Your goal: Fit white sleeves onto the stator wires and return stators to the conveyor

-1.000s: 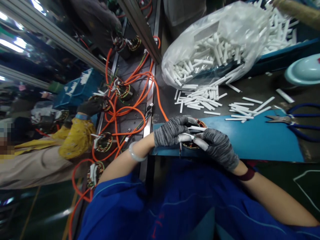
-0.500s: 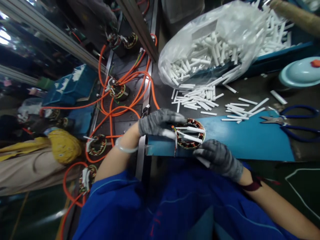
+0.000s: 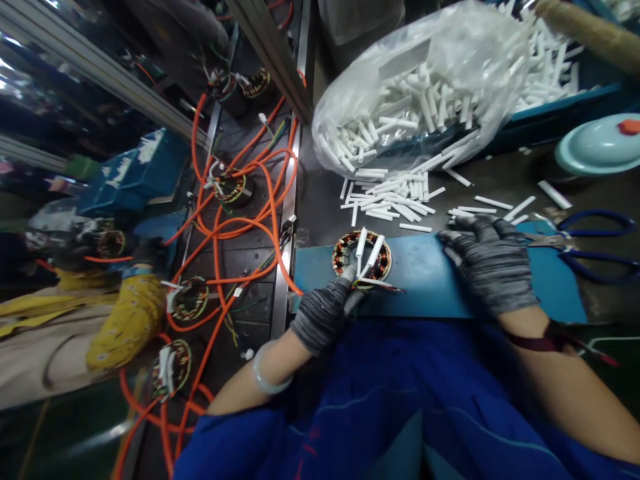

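While the stator point(image 3: 362, 255) lies flat on the left end of the blue mat point(image 3: 425, 280), the left hand point(image 3: 323, 313) comes at it from the near side: its gloved fingertips point(image 3: 349, 275) touch the ring's near rim, curled loosely against it, and whether they actually pinch a sleeve or a lead there cannot be told. The right hand point(image 3: 493, 267) is well apart from the stator, further right on the same mat, palm down with the fingers spread and slack; its fingertips point(image 3: 453, 239) reach the mat's far edge, just beside the scattered white sleeves point(image 3: 480, 210), with nothing visibly gripped.

The stator is a round ring of copper-coloured windings with dark teeth and spots of red and green. Two white sleeves point(image 3: 367, 248) stand tilted across its open middle, and thin leads trail off its near rim toward the right.

Beyond the mat, a loose pile of white sleeves point(image 3: 387, 197) lies on the dark bench below a clear plastic bag point(image 3: 425, 87) full of the same pieces. Blue-handled scissors point(image 3: 590, 240) rest at the mat's right end, near a pale green lid point(image 3: 597, 143). To the left, a dark conveyor carries more stators tangled in orange cables point(image 3: 240, 220), and another person's yellow sleeve point(image 3: 125, 317) shows beside it.
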The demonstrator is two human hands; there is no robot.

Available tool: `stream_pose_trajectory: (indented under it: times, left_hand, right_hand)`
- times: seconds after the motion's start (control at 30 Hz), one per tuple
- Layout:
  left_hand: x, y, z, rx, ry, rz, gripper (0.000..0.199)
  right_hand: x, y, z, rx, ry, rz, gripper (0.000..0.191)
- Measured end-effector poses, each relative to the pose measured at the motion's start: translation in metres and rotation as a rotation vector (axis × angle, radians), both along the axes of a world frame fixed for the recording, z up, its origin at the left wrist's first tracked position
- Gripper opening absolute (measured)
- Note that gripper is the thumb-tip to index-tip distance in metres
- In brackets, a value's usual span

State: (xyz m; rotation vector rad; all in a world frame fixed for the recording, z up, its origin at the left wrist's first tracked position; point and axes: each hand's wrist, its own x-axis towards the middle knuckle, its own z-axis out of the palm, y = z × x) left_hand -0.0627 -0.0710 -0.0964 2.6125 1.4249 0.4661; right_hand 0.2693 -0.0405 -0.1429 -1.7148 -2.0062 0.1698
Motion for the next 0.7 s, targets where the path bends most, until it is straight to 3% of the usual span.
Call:
stream_pose_trajectory:
  times: [0.13, 0.23, 0.33, 0.53, 0.7]
  left_hand:
    - [0.014, -0.001, 0.003, 0.134, -0.138, -0.048, 0.059]
    - [0.013, 0.001, 0.005, 0.157, -0.187, -0.004, 0.055]
    - [0.011, 0.001, 0.008, 0.090, -0.171, 0.050, 0.051]
    - [0.014, -0.001, 0.010, 0.006, -0.251, -0.023, 0.036]
    - [0.013, -0.001, 0.009, -0.048, -0.265, -0.001, 0.038]
  right_hand:
    - [-0.010, -0.002, 0.015, 0.012, 0.094, -0.019, 0.024]
    - [-0.031, -0.023, 0.029, 0.056, 0.360, -0.030, 0.017]
    - [-0.050, -0.049, 0.038, -0.023, 0.630, -0.030, 0.011]
    - [-0.065, -0.074, 0.019, -0.316, 0.867, -0.047, 0.016]
    - [-0.068, -0.073, 0.013, -0.412, 1.031, -0.037, 0.023]
